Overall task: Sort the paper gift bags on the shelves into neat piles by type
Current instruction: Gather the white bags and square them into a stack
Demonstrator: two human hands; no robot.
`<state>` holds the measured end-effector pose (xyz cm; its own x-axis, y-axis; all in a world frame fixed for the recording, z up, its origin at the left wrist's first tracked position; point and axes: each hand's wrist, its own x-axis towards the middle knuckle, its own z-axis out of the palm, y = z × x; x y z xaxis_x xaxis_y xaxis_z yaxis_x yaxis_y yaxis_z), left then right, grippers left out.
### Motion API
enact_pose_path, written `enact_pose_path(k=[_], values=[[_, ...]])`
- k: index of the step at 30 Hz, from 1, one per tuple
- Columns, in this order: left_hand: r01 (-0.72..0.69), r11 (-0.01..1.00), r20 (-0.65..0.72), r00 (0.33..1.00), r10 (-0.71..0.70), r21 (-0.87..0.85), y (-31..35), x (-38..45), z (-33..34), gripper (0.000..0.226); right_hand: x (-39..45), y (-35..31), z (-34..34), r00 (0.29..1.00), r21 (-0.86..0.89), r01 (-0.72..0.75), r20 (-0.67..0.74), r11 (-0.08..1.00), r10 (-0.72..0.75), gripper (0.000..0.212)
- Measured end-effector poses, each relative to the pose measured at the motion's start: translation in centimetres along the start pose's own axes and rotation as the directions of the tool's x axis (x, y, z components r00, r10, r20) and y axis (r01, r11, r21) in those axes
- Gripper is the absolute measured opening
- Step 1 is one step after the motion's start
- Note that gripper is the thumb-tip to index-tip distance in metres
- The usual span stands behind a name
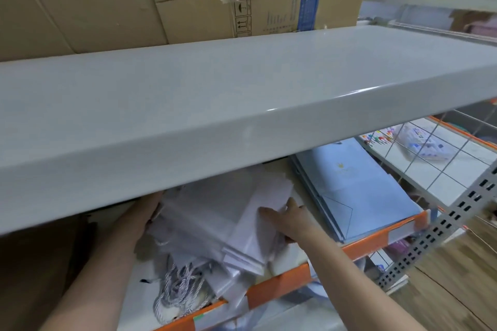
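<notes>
White paper bags (215,223) lie loose on lower shelf (279,286) w/ left hand (144,212) & right hand (289,220) bracketing them, prob. to square the pile; right fingers straight, flat on top; left fingers hidden, can't tell.

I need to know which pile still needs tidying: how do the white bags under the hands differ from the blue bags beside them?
The white bags lie fanned and askew, corners pointing different ways; the blue bags sit in a squared, flat stack. Both hands, left hand and right hand, are on the white bags; neither touches the blue ones. Loose twisted cord handles spill from the white pile. Both piles share one shelf.
</notes>
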<state>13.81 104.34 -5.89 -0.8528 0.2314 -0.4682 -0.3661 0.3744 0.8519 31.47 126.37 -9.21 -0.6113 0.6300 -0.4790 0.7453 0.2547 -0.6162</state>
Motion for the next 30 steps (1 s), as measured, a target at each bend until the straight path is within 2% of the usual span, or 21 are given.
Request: enact_pose_path(k=[2,4,7,8,10,13,16,18,21,22,23,24,26,27,30], values=[[-0.042,0.998,-0.027,0.999,0.041,-0.051,-0.1,0.0,0.0,0.034,0.3,-0.1,0.1,1.0,-0.048,0.021,-0.02,0.999,-0.022,0.081],[-0.096,0.993,-0.037,0.995,0.094,-0.069,-0.4,-0.2,-0.1,0.039,0.6,0.0,0.1,0.999,-0.013,0.041,-0.028,0.999,-0.041,0.078],[-0.13,0.989,-0.11,0.984,0.138,0.074,-1.1,-0.2,-0.2,0.048,1.2,-0.3,-0.2,0.995,-0.025,0.095,-0.036,0.995,-0.096,0.075],[-0.127,0.989,-0.116,0.984,0.135,0.072,-1.2,-0.4,-0.2,0.046,1.4,-0.6,-0.3,0.994,-0.022,0.104,-0.029,0.994,-0.105,0.073],[-0.109,0.994,-0.06,0.992,0.11,0.031,-1.5,-0.8,0.0,0.04,1.9,-1.1,-0.5,0.992,0.057,0.123,-0.005,0.991,-0.123,0.065],[-0.074,0.994,-0.114,0.99,0.082,0.077,-2.8,-1.2,0.0,0.062,2.5,-1.4,-0.2,0.984,0.285,0.172,0.001,0.943,-0.18,0.048],[-0.067,0.979,-0.192,0.976,0.105,0.195,-3.7,-1.5,-0.2,0.073,3.7,-1.2,-0.3,0.975,0.382,0.215,-0.035,0.899,-0.219,0.044],[-0.056,0.967,-0.203,0.973,0.108,0.248,-3.4,-2.3,0.0,0.082,4.6,-1.0,-0.4,0.977,0.386,0.202,-0.01,0.9,-0.215,0.047],[-0.066,0.946,-0.146,0.982,0.118,0.319,-3.1,-2.9,0.4,0.092,5.8,-0.6,-0.5,0.974,0.285,0.206,0.031,0.936,-0.224,0.062],[-0.057,0.961,-0.143,0.985,0.099,0.271,-2.9,-3.1,0.8,0.093,6.2,-0.5,-0.4,0.973,0.266,0.211,0.031,0.94,-0.228,0.068],[-0.044,0.988,-0.122,0.991,0.063,0.151,-2.8,-3.3,1.2,0.085,6.5,-0.5,-0.4,0.973,0.248,0.219,0.024,0.944,-0.232,0.072],[-0.057,0.998,-0.078,0.995,0.056,-0.014,-2.6,-3.5,1.8,0.069,6.5,-0.6,-0.5,0.972,0.226,0.224,0.016,0.948,-0.233,0.075],[-0.089,0.96,-0.076,0.995,0.071,-0.264,-2.7,-3.3,3.1,0.043,6.4,-1.0,-1.0,0.973,0.231,0.222,0.013,0.947,-0.231,0.079],[-0.084,0.957,-0.082,0.995,0.063,-0.278,-3.0,-3.7,3.7,0.045,6.6,-1.2,-1.2,0.972,0.249,0.223,0.009,0.942,-0.233,0.082],[-0.052,0.989,-0.127,0.991,0.035,-0.136,-4.4,-4.0,4.8,0.074,7.0,-1.3,-1.8,0.971,0.273,0.24,-0.057,0.932,-0.233,0.084]])
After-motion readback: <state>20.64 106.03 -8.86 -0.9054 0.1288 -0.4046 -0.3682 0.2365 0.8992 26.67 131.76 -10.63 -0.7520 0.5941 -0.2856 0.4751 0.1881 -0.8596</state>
